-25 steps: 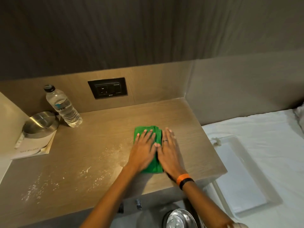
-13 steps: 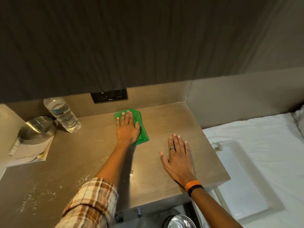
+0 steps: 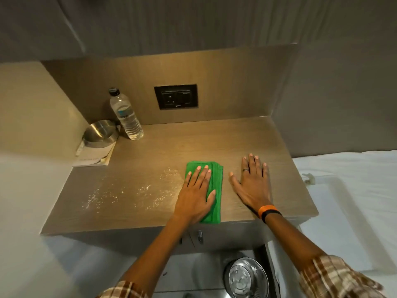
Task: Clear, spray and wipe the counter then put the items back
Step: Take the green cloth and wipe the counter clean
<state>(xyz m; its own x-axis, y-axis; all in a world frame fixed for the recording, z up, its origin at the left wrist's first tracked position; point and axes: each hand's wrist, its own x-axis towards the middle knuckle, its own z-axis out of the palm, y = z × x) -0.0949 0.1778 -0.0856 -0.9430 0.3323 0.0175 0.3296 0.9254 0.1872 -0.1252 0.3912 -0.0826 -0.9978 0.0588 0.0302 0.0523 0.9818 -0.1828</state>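
**Head view: left hand wiping spray off the table**

Head camera looks down on a wood-grain table (image 3: pixel 214 143) set in a corner. The left hand (image 3: pixel 194 195) lies flat on a folded green cloth (image 3: pixel 216 190), fingers spread and pressing down rather than pinching it; the cloth sits near the table's front edge, its near end almost at the lip. The right hand (image 3: pixel 251 183) rests palm-down on bare wood just beside the cloth, fingers spread, holding nothing.

White spray droplets (image 3: pixel 129 192) speckle the surface to the left of the cloth (the wood under and to the right of the hands looks dry). A water bottle (image 3: pixel 126 115), a steel bowl (image 3: pixel 101 133) and a booklet (image 3: pixel 94 157) stand in the back-left corner.

My judgement is that the wiping step is partly done. To do it well, keep the palm flat, sweep leftward through the droplets in overlapping passes, and stop short of the corner items. The right hand can steady the body. Avoid dragging the cloth off the front edge.
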